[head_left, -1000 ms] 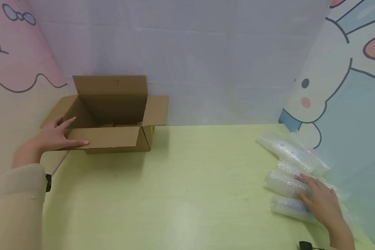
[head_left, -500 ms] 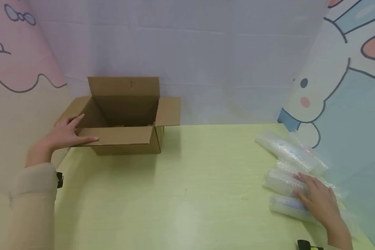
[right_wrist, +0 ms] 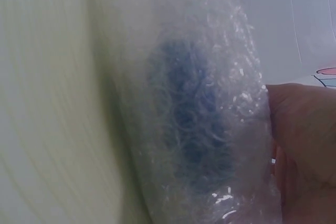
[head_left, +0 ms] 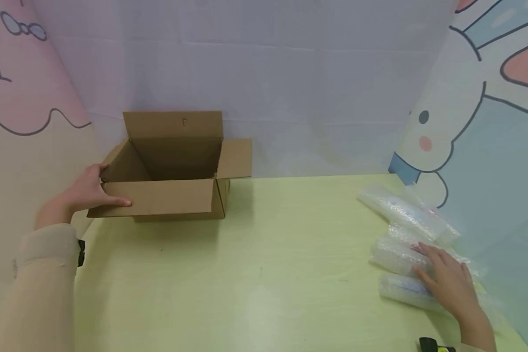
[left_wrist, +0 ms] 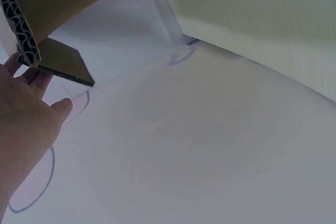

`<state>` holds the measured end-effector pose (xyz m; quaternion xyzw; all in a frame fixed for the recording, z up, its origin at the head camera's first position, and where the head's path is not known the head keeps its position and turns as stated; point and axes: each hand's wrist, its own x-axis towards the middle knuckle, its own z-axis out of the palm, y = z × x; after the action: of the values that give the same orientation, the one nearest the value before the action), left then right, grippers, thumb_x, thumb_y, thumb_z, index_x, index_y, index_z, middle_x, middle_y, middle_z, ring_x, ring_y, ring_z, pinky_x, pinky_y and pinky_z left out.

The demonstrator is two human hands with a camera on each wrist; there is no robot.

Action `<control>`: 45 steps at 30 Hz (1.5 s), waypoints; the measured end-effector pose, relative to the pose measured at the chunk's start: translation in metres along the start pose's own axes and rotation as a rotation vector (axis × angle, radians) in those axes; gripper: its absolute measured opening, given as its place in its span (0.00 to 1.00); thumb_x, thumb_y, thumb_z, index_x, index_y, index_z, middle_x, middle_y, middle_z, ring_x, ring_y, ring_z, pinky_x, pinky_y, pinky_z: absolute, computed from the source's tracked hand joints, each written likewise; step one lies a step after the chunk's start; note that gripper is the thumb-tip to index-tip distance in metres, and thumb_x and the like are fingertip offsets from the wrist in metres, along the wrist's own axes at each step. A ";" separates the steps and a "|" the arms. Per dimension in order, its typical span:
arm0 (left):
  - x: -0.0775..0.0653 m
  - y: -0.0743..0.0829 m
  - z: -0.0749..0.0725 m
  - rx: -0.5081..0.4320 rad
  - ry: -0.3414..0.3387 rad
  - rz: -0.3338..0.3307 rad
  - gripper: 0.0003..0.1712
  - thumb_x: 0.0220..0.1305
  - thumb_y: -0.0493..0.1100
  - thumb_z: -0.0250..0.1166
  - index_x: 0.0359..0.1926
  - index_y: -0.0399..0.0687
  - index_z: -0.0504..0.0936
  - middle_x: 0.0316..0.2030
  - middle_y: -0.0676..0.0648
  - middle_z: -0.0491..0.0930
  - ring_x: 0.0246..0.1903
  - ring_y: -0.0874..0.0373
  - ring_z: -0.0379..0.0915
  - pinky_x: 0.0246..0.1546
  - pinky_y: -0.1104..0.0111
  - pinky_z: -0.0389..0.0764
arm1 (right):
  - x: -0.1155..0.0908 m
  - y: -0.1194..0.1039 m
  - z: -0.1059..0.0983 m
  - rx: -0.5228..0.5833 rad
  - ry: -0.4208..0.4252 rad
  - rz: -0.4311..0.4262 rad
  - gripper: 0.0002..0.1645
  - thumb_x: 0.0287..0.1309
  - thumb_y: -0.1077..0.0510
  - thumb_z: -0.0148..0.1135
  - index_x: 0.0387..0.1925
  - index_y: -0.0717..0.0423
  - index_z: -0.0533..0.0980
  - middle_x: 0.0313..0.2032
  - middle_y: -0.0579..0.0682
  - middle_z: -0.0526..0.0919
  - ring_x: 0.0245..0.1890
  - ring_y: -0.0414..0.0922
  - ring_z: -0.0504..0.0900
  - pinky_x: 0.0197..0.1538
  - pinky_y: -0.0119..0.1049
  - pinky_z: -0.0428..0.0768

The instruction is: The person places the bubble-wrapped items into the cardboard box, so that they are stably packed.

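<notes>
while left hand point(head_left: 85, 189) thumb-out on box point(head_left: 171, 194), right hand point(head_left: 452, 285) prone over rolls point(head_left: 398, 255)

Soft light, pale glare on table point(head_left: 286, 254), shadow beside box point(head_left: 176, 198), 2 dimmer wrist views, right one hazy

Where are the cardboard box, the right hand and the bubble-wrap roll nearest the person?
Cardboard box point(head_left: 163, 198): head view, on its near flap.
Right hand point(head_left: 451, 283): head view, on the back of the hand.
Bubble-wrap roll point(head_left: 408, 291): head view, on its uncovered part.
</notes>
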<state>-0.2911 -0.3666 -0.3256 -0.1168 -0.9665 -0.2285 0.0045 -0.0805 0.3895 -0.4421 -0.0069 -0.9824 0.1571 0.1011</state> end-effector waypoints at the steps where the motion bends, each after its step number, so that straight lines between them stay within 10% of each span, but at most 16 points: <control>1: 0.000 0.000 0.002 -0.010 0.004 0.003 0.71 0.41 0.50 0.80 0.70 0.20 0.42 0.63 0.17 0.52 0.60 0.26 0.53 0.58 0.35 0.59 | 0.000 0.000 0.000 -0.003 0.002 -0.001 0.36 0.67 0.49 0.56 0.70 0.59 0.58 0.61 0.72 0.65 0.59 0.72 0.61 0.58 0.80 0.42; 14: -0.004 0.022 0.021 0.000 -0.028 -0.010 0.79 0.41 0.56 0.79 0.74 0.31 0.31 0.68 0.21 0.38 0.65 0.25 0.42 0.59 0.33 0.56 | -0.002 0.003 0.002 -0.021 0.020 0.002 0.33 0.67 0.49 0.57 0.67 0.59 0.63 0.60 0.71 0.66 0.58 0.71 0.63 0.57 0.80 0.45; 30: -0.033 0.108 0.055 0.098 -0.023 0.008 0.84 0.33 0.75 0.74 0.75 0.34 0.37 0.70 0.28 0.45 0.64 0.28 0.55 0.55 0.37 0.67 | -0.001 0.001 0.005 -0.014 0.043 0.010 0.27 0.66 0.50 0.58 0.62 0.57 0.67 0.60 0.70 0.67 0.57 0.72 0.63 0.58 0.79 0.45; 38: -0.052 0.137 0.067 0.147 0.000 0.012 0.87 0.27 0.84 0.68 0.75 0.33 0.41 0.71 0.28 0.48 0.68 0.29 0.50 0.64 0.31 0.43 | 0.003 0.003 0.007 -0.014 0.046 -0.008 0.27 0.65 0.51 0.60 0.62 0.56 0.68 0.60 0.70 0.68 0.56 0.72 0.65 0.57 0.80 0.46; 45: -0.069 0.163 0.080 0.199 0.049 0.034 0.86 0.26 0.86 0.65 0.73 0.30 0.46 0.70 0.29 0.51 0.66 0.30 0.54 0.63 0.30 0.45 | 0.003 0.001 0.007 -0.015 0.041 -0.005 0.27 0.66 0.50 0.58 0.63 0.55 0.68 0.60 0.70 0.67 0.58 0.72 0.63 0.59 0.79 0.44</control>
<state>-0.1832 -0.2050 -0.3294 -0.1266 -0.9819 -0.1339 0.0438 -0.0849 0.3890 -0.4480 -0.0086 -0.9812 0.1494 0.1216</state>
